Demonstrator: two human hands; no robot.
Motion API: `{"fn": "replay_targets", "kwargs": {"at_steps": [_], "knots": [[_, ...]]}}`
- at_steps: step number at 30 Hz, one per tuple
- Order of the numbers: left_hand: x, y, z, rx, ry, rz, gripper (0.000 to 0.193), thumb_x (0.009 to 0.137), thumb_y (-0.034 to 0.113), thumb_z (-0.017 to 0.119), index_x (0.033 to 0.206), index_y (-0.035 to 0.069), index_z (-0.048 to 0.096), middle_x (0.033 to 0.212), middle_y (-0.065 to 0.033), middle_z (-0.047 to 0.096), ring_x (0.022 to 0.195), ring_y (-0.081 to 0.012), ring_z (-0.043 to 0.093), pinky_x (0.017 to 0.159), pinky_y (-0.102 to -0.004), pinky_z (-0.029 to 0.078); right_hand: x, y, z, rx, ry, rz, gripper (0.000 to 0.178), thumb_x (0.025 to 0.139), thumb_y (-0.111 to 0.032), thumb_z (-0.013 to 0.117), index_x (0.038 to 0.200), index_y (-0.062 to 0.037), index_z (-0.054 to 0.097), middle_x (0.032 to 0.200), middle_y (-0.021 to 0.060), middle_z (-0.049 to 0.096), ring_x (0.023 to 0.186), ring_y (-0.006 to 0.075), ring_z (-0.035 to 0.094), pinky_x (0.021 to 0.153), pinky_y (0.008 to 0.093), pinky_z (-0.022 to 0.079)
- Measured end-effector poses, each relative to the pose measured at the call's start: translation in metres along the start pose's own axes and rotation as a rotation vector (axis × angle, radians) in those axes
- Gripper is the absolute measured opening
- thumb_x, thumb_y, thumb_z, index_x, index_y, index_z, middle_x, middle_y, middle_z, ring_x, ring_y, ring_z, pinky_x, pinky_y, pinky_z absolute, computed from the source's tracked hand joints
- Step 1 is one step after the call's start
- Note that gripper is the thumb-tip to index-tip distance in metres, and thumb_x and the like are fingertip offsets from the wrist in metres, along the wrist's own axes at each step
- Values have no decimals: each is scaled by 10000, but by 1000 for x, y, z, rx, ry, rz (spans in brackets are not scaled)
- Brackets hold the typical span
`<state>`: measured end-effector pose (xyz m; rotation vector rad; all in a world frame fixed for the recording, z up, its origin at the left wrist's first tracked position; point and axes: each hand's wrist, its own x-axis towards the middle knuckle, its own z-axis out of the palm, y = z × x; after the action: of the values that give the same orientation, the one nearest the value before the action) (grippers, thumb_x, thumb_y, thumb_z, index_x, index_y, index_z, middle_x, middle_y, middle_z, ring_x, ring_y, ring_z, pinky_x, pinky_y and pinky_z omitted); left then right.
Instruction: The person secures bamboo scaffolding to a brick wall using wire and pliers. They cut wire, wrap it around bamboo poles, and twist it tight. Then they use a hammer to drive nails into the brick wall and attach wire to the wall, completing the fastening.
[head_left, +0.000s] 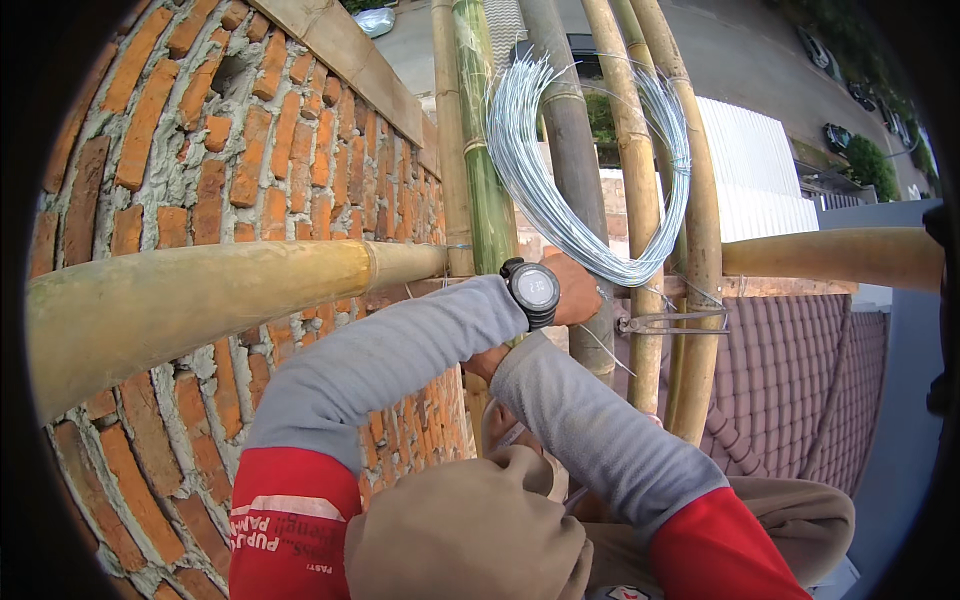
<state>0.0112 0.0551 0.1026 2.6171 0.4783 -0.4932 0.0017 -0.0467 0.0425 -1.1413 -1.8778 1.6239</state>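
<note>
Where left hand (576, 290) overlaps round bamboo (592, 352), looped wire (530, 185), rough brick (251, 156)

One wire coil (533, 205), one wristwatch (535, 288) and one pincer tool (640, 324) show.

We note our left forearm (400, 345) slanting up and to the right, bent at the elbow; our left hand (577, 290) shows its back, fingers mostly hidden. Our right forearm (600, 425) runs up and to the left, crossing close below; our right hand (487, 361) is partly covered. We cannot determine either hand's closure.
</note>
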Motion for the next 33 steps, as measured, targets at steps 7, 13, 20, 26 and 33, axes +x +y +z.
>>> {"fn": "replay_targets", "kwargs": {"at_steps": [7, 13, 20, 26, 33], "knots": [[-147, 33, -14, -795, 1484, -540, 127, 1012, 31, 551, 1060, 47, 668, 896, -73, 710, 768, -153, 642, 699, -293, 524, -13, 0, -74, -734, 206, -11, 373, 938, -305, 640, 1093, 34, 627, 1016, 205, 632, 1077, 369, 604, 925, 460, 473], [-150, 70, 146, -1447, 1618, -1088, 144, 1024, 80, 552, 1150, 36, 605, 922, -103, 692, 742, -129, 609, 704, -271, 513, 3, 12, -62, -1044, 42, -64, 506, 1030, -442, 521, 821, 3, 638, 719, 160, 633, 600, 280, 661, 476, 373, 512], [-118, 44, 150, -811, 1260, -846, 330, 1028, 194, 595, 1337, 78, 610, 1007, -127, 747, 941, -259, 725, 832, -371, 551, -4, 28, -63, -889, 123, -45, 418, 1064, -282, 452, 824, 7, 634, 750, 201, 674, 658, 339, 697, 559, 423, 551], [-102, -14, 83, -437, 1067, -704, 159, 1009, 184, 595, 1104, 105, 694, 778, -127, 709, 761, -324, 702, 669, -431, 542, -79, 10, -46, -482, 226, 327, 251, 991, -128, 503, 1146, 69, 481, 756, 284, 643, 676, 457, 656, 606, 539, 520], [-19, -2, 31, 229, 267, -267, 191, 938, 267, 637, 973, 112, 742, 691, -157, 697, 647, -316, 702, 567, -411, 529, -35, -11, 48, -332, 392, -178, 364, 948, -147, 527, 1221, 95, 540, 896, 339, 651, 883, 490, 655, 810, 558, 508]]}}
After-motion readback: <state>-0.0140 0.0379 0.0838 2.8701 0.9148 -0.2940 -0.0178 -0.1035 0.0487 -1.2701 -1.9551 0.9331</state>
